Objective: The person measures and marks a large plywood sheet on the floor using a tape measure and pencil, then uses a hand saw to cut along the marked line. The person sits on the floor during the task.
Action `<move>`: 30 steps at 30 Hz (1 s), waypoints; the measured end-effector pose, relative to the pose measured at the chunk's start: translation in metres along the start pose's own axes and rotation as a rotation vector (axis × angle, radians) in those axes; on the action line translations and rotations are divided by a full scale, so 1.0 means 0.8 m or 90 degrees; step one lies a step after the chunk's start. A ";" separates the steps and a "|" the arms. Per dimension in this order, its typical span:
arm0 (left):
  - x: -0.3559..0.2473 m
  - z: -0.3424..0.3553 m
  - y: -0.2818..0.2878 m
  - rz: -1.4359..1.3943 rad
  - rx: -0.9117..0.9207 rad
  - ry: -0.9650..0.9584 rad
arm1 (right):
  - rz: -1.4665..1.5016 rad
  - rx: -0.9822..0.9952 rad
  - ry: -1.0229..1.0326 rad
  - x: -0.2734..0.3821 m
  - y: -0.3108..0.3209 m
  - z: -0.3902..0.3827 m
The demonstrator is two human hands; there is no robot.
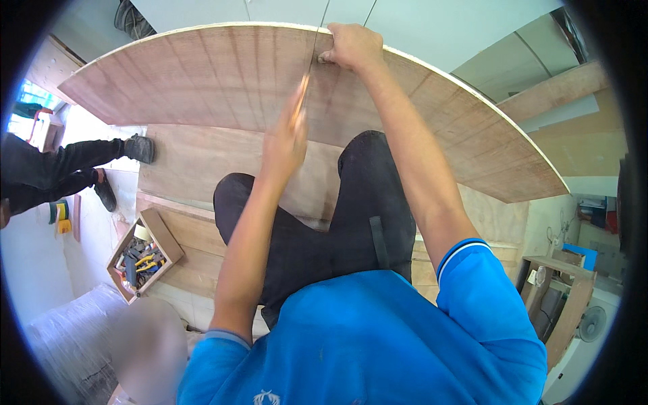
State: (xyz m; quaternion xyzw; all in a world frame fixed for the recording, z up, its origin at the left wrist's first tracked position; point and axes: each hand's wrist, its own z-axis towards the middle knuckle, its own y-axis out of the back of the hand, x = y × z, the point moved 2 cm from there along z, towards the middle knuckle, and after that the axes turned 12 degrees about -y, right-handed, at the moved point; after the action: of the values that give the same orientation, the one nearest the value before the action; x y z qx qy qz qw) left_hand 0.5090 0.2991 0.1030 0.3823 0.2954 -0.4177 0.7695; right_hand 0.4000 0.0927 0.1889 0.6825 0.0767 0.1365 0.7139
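A large reddish-brown plywood sheet point(223, 74) spans the far side, its pale long edge curved by the lens. My left hand point(283, 148), smeared by motion, is closed round the orange handle point(300, 98) of what looks like a handsaw. Its thin blade point(314, 54), seen nearly edge-on, meets the sheet at its far edge. Just right of the blade, my right hand point(358, 47) grips that edge, thumb on the near face and fingers over the top. How deep the blade sits in the wood, I cannot tell.
More plywood point(196, 158) lies under my knees. An open wooden box point(177, 246) of mixed tools stands at left, near another person's dark-trousered legs point(67, 162). Plastic-wrapped goods point(74, 337) are at lower left. A wooden cabinet frame point(567, 304) and a fan point(592, 322) stand at right.
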 end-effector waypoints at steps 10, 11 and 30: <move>-0.130 -0.137 0.090 0.057 0.112 0.183 | 0.005 0.009 -0.034 -0.024 -0.001 -0.005; -0.136 -0.143 0.096 0.052 0.106 0.184 | 0.006 0.009 -0.029 -0.022 0.000 -0.003; -0.058 -0.078 0.035 0.042 0.085 0.106 | -0.014 -0.019 -0.038 -0.026 0.000 -0.002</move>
State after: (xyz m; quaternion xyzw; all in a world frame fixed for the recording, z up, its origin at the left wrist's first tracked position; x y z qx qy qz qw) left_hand 0.5028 0.3803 0.1155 0.4755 0.3170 -0.3774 0.7286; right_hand 0.3800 0.0881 0.1870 0.6748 0.0610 0.1091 0.7274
